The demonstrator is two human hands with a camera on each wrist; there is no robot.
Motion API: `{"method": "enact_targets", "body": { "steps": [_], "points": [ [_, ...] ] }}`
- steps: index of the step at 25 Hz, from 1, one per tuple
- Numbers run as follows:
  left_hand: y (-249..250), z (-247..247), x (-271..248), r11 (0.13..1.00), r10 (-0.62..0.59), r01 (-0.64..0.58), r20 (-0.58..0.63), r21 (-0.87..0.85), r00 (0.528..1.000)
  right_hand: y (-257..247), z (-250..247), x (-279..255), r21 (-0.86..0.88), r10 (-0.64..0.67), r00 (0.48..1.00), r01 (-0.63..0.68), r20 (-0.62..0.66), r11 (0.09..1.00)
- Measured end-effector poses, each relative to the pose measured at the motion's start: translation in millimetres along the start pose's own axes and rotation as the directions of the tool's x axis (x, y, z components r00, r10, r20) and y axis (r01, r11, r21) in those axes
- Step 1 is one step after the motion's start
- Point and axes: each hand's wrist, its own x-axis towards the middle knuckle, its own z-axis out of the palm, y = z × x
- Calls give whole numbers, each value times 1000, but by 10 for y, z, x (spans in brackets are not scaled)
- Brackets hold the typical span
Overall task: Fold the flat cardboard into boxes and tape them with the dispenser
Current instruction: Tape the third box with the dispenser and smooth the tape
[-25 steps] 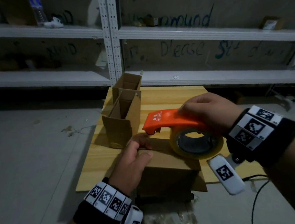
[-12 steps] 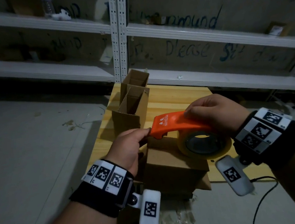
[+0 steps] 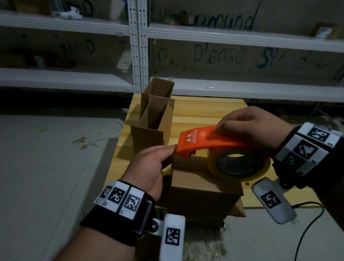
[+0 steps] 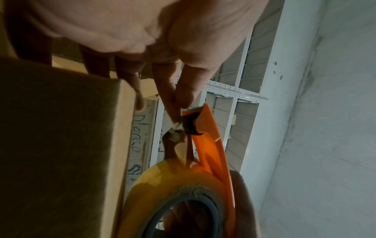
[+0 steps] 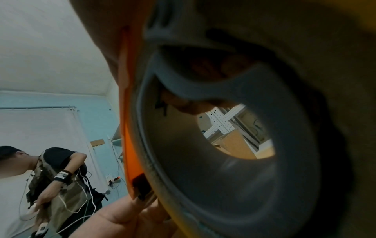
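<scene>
The right hand (image 3: 252, 129) grips the orange plastic tape dispenser (image 3: 207, 141) (yellowish roll beneath) over the brown cardboard box (image 3: 201, 188); the left hand (image 3: 149, 169) pinches its tape end (image 4: 175, 128).

Dim light fills a storeroom. White metal shelving (image 3: 242, 38) with a perforated upright post (image 3: 139, 39) runs along the back wall, which is brownish and scrawled with dark blue handwriting (image 3: 218, 54). A few small packets and a white object (image 3: 72, 13) lie on the upper shelf boards. A pale wooden plank surface (image 3: 204, 110) stands just before the lowest shelf. The grey concrete floor (image 3: 40, 162) carries scattered scraps, and a black cable (image 3: 306, 229) trails over it at the right. In the right wrist view, a pale blue wall (image 5: 97, 112) meets a white ceiling, and a second person in a black shirt (image 5: 59, 173) stands by a wall socket.
</scene>
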Motion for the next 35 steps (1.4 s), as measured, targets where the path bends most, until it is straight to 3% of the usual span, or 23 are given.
{"method": "enact_targets", "body": {
  "steps": [5,9,13,22,27,33,35],
  "points": [
    [-5,26,-5,994,34,-30,-36,104,999,19,0,21,-17,5,1000,-5,-5,1000],
    [-4,62,-61,886,194,-148,-61,440,979,-1,-30,62,-39,22,1000,-21,18,999],
    [33,90,-155,830,219,-141,-84,539,972,-25,-58,97,-51,28,998,-26,54,998],
    [-89,-177,-77,873,175,-42,-232,486,957,-24,-77,177,-104,10,997,-2,82,995],
    [-309,-174,-7,883,-2,92,-193,460,981,34,-79,147,-81,-15,999,19,50,997],
    [-533,148,14,889,-48,112,-154,444,987,45,-54,101,-71,-24,1000,25,11,997],
    [-613,264,13,904,-28,108,-193,414,981,40,-48,97,-78,-27,1000,28,10,997]
  ]
}}
